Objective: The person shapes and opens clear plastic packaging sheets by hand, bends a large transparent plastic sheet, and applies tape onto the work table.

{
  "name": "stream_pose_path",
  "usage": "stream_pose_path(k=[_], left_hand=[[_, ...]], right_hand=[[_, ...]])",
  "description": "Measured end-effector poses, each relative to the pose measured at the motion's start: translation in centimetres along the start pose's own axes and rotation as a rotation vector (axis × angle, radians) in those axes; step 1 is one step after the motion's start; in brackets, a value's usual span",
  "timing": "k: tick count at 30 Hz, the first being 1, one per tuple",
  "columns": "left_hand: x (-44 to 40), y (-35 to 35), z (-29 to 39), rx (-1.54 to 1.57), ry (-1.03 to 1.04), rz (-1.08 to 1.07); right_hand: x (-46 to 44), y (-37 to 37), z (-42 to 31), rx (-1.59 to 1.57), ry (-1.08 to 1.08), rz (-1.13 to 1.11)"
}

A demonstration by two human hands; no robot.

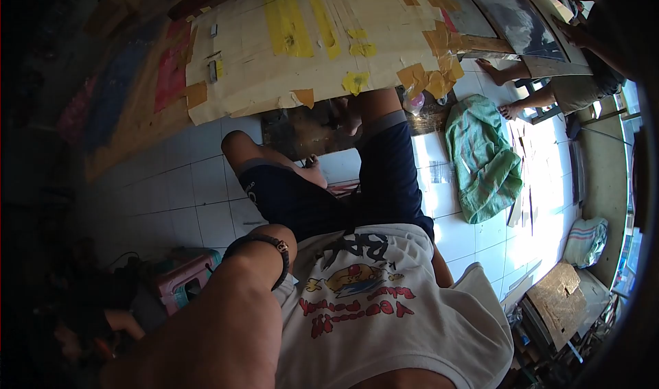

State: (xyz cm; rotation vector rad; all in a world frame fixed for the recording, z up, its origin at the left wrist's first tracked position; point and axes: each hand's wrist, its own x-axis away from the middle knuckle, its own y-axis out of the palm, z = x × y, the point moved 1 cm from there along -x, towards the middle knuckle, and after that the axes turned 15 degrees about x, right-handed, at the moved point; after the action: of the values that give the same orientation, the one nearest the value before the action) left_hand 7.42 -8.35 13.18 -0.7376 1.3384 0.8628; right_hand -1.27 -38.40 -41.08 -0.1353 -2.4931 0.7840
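Note:
My left hand (pixel 280 237) is bent in close against the lower edge of my pale printed shirt (pixel 412 279), beside my dark shorts (pixel 288 193). A dark band with a gold-coloured piece (pixel 282 247) circles that wrist. The fingers are hidden, so what they hold or touch does not show. Only a strip of my right arm appears beyond the shirt's other side; its hand is out of sight. In front of my knees stands a worktop covered with tan paper (pixel 247 60), patched with yellow and brown tape. Two small grey pieces (pixel 212 71) lie near its left end.
A green sack (pixel 480 159) lies on the white tiles to the right. Another person's bare legs (pixel 532 104) extend beside a bench there. At left are a pink stool (pixel 180 279) and another person's arm (pixel 123 322) in shadow. Wooden boards (pixel 559 303) are stacked lower right.

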Motion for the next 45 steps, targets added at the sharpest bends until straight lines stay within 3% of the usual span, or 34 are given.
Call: stream_pose_path(k=[2,3,6,8,12,14,15,16,17,18,20,22,23,24,27,29,34,45], left_hand=[[0.5,0.4,1.0,0.018,-0.01,-0.037],[-1.0,-1.4,0.5,-0.17,0.085,-0.065],[-1.5,-2.2,-1.2,-0.437,0.309,0.105],[-1.2,-1.5,-0.6,-0.611,0.302,0.197],[-1.1,0.8,7.5,-1.134,0.012,0.19],[-2.5,-2.1,5.7,-1.388,0.014,0.305],[-4.6,-1.5,6.7,-1.576,-0.218,0.238],[-5.2,-1.4,7.4,-1.626,-0.247,0.198],[-5.4,-1.4,7.8,-1.639,-0.238,0.163],[-5.4,-1.3,8.3,-1.647,-0.23,0.137],[-5.3,-1.0,9.1,-1.665,-0.224,0.096],[-5.0,-0.8,9.4,-1.697,-0.221,0.08],[-5.1,-0.6,9.4,-1.711,-0.224,0.077],[-5.1,-0.4,9.5,-1.723,-0.216,0.073],[-5.2,0.2,9.3,-1.76,-0.21,0.055],[-5.4,0.7,9.3,-1.793,-0.193,0.05],[-5.5,2.6,9.6,-1.879,-0.136,0.036],[-4.3,5.0,10.5,-1.985,0.146,-0.119]], right_hand=[[0.3,0.2,0.6,0.007,0.01,0.005],[0.5,0.3,0.9,0.01,0.016,0.007],[0.9,0.3,1.8,0.034,0.028,0.02],[0.8,0.1,2.3,0.049,0.02,0.043],[0.3,-1.4,4.5,0.097,-0.163,0.256],[0.2,-5.0,3.5,0.199,-0.308,0.466],[1.4,-8.8,-0.9,0.32,-0.119,0.336],[2.9,-12.3,-6.1,0.23,-0.089,0.443],[3.3,-15.4,-9.3,0.167,-0.237,0.608],[4.8,-19.0,-13.9,0.171,-0.214,0.624],[7.1,-25.3,-21.5,0.144,-0.386,0.875],[10.5,-31.1,-28.4,0.223,-0.887,1.237],[12.1,-32.8,-32.1,0.022,-1.233,1.305],[13.4,-34.4,-35.3,0.05,-1.491,1.328],[16.4,-36.2,-42.8,0.316,-1.963,1.007],[16.7,-35.9,-46.2,0.415,-2.062,0.787],[16.3,-35.6,-49.2,0.466,-2.099,0.604],[15.6,-35.8,-50.4,0.517,-2.079,0.624]])
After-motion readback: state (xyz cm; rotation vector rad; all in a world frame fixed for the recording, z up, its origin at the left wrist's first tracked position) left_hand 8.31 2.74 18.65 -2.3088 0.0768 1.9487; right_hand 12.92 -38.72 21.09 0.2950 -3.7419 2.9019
